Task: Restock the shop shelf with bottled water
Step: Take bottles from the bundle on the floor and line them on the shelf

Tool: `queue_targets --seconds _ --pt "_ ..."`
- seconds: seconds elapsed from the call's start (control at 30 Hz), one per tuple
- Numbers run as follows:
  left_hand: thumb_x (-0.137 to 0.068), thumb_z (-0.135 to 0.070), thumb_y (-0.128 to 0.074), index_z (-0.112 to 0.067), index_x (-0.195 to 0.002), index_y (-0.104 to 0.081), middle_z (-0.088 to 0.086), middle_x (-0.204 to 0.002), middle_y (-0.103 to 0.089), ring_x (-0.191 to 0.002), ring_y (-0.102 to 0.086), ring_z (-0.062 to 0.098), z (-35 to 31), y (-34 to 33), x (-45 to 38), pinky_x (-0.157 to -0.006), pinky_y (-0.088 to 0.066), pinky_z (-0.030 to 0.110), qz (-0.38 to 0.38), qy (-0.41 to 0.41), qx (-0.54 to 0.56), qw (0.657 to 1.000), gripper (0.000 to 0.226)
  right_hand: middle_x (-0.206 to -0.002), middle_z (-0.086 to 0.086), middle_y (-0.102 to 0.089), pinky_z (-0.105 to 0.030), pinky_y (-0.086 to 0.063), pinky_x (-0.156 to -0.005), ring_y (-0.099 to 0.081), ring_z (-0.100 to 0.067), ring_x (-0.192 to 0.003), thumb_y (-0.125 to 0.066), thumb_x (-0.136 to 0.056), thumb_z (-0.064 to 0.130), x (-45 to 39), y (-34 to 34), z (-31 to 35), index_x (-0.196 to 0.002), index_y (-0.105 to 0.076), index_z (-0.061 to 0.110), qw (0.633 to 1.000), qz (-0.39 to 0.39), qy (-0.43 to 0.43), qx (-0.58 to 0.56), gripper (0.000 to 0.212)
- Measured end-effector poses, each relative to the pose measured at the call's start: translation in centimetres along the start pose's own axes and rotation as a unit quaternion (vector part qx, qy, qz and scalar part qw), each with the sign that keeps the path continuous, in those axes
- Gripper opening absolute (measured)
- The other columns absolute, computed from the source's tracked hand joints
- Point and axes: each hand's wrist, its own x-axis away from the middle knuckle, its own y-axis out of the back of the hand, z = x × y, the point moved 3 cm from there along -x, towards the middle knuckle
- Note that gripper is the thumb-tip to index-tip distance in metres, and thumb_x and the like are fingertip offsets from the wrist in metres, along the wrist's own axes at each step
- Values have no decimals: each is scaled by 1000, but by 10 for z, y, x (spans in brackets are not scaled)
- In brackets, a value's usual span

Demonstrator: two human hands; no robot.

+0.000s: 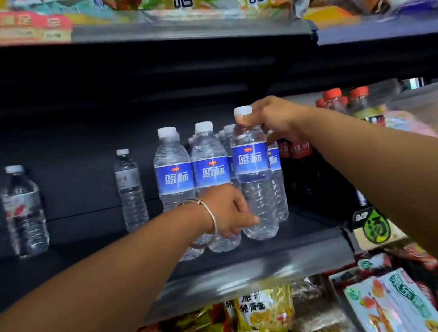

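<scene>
A clear water bottle (252,169) with a blue label and white cap stands at the front of the dark shelf (243,274). My right hand (273,119) grips its neck just below the cap. My left hand (229,211), with a bangle on the wrist, holds the lower part of the same bottle, thumb against its side. To its left stand two more blue-label bottles (174,171) in the front row, with several others behind them, partly hidden.
Further left on the shelf stand a slim clear bottle (129,188) and a red-and-white-label bottle (24,211). Dark soda bottles (301,166) and orange-capped drinks (360,102) fill the right. Snack packets (260,319) lie on the shelf below and on the shelf above.
</scene>
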Motion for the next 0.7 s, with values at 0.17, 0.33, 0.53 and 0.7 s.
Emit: queue_targets --seconds 0.17,0.33,0.53,0.7 --pt "-85 -24 -66 -12 -75 -58 16 -83 -70 -60 -64 16 3 -1 -5 -60 -55 23 12 23 14 1000 18 -101 -11 -67 -28 -48 -60 -59 -20 -82 -60 -91 28 -9 -12 -13 -107 -60 5 1000 15 -15 1 28" --pt "-83 -27 -68 -12 -79 -61 11 -80 -71 -80 -71 27 1 -1 -6 -76 -59 37 5 29 -4 1000 17 -107 -13 -67 -29 -50 -63 -59 -14 -72 -62 -90 27 -8 -12 -14 -119 -57 3 1000 11 -9 -17 38" --pt "-83 -27 -68 -9 -87 -64 12 -86 -73 -81 -71 27 -3 -3 1 -73 -58 33 -15 38 -10 999 20 -115 -12 -65 -28 -51 -69 -62 -13 -83 -63 -88 30 -2 -9 -19 -117 -58 3 999 -27 -3 -24 39" --pt "-83 -24 -68 -8 -85 -64 16 -87 -72 -82 -71 28 -7 -7 8 -74 -59 35 -27 31 -4 999 17 -99 -14 -67 -34 -50 -81 -61 -21 -90 -66 -82 45 1 -15 -20 -106 -60 -3 998 -63 9 10 54"
